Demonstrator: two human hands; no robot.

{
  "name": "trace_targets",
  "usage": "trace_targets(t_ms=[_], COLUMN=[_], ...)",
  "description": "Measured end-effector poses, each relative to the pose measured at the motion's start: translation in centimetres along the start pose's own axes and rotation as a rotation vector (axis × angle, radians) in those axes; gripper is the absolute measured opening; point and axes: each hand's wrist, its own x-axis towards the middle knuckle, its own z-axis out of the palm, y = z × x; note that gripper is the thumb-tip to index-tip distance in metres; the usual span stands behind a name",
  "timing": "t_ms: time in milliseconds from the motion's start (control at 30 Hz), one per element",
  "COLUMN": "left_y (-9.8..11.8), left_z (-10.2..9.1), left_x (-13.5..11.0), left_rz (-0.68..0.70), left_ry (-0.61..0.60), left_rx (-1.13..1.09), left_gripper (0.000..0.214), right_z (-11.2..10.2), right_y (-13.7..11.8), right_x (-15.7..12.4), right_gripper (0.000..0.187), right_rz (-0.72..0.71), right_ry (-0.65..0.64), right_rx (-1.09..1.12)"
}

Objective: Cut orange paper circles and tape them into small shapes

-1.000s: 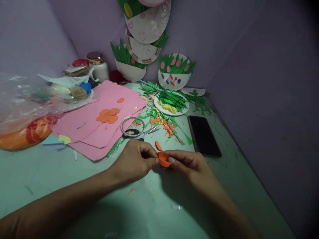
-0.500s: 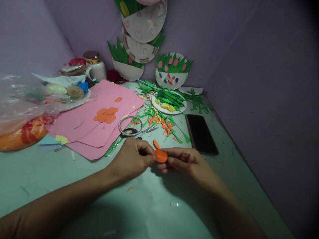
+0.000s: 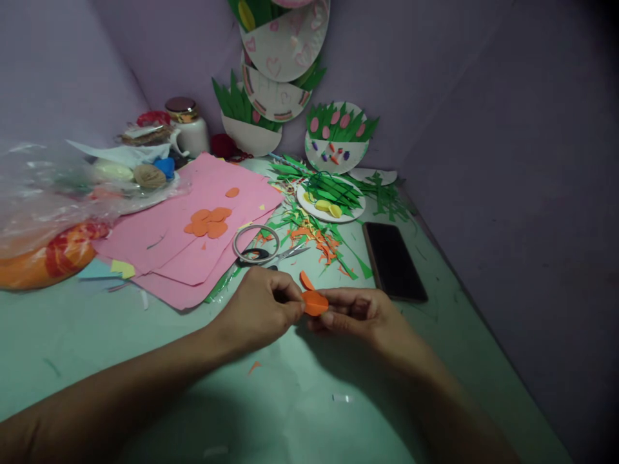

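Observation:
Between my two hands is an orange paper oval with a crease along its middle. My left hand pinches its left end between thumb and finger. The fingers of my right hand are closed on its right end, with some fingers underneath. Just beyond it, a narrow folded orange paper piece shows; whether it touches my fingers I cannot tell. Scissors with black handles lie past my left hand, partly under a roll of tape. Several more orange ovals rest on pink paper sheets.
A phone lies right of my hands. Green and orange paper scraps spread in front of a white plate with green strips and yellow ovals. Plastic bags and a mug stand left. Decorated paper plates are at the wall.
The whole view has shifted slightly. Both hands keep their grip on the orange oval, which is tilted a little differently, and the right fingertips have moved slightly on it.

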Motion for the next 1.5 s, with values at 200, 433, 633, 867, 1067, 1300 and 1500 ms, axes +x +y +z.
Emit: trace_targets(t_ms=[200,433,633,867,1067,1300,1500], left_y=[0.05,-0.15,-0.10,0.08,-0.24,0.24,0.40], left_z=[0.05,0.05,0.13,0.41,0.14,-0.26,0.19], left_x=[0.04,0.01,-0.14,-0.13,0.16,0.24,0.02], left_rz=[-0.004,-0.001,0.028,-0.032,-0.077,-0.079,-0.076], left_ry=[-0.007,0.004,0.007,0.055,0.080,-0.121,-0.075], left_rx=[0.000,0.014,0.058,0.125,0.132,-0.168,-0.205], left_gripper=[0.010,0.010,0.011,0.013,0.012,0.016,0.007], right_z=[-0.03,0.15,0.35,0.57,0.31,0.21,0.33], right_y=[0.20,0.31,0.35,0.12,0.17,0.03,0.07], right_x=[0.11,0.17,0.18,0.31,0.24,0.11,0.23], right_gripper=[0.027,0.029,0.028,0.024,0.018,0.020,0.019], right_rz=[-0.018,-0.021,-0.007,-0.047,-0.097,-0.074,-0.074], right_ry=[0.007,0.020,0.097,0.195,0.213,0.168,0.158], right_rx=[-0.033,-0.035,0.004,-0.025,-0.061,-0.019,0.009])
